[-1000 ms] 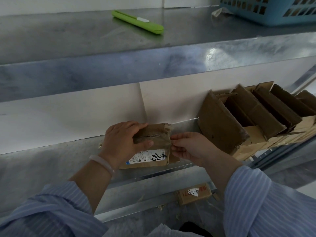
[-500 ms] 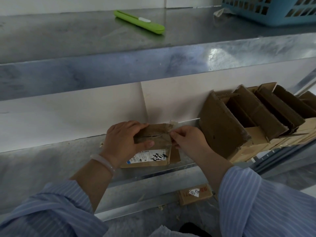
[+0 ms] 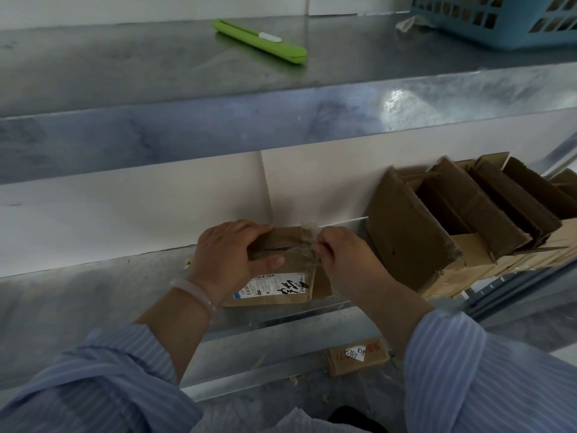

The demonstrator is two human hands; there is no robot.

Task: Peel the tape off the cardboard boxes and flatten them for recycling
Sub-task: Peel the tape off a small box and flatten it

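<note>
A small brown cardboard box (image 3: 290, 264) with a white shipping label (image 3: 271, 285) sits on the lower metal shelf (image 3: 93, 295). My left hand (image 3: 231, 254) grips its left end, fingers over the top and thumb across the front. At the box's right end my right hand (image 3: 340, 254) pinches a strip of clear tape (image 3: 309, 235) that stands partly lifted off the top edge.
A row of opened cardboard boxes (image 3: 437, 226) leans on the same shelf to the right. On the upper shelf lie a green utility knife (image 3: 259, 40) and a blue plastic basket (image 3: 499, 17). Another small labelled box (image 3: 357, 354) lies on the floor below.
My right hand has moved up from the box's right side to its top corner, and the clear tape has lifted off the edge. My left hand stays in place.
</note>
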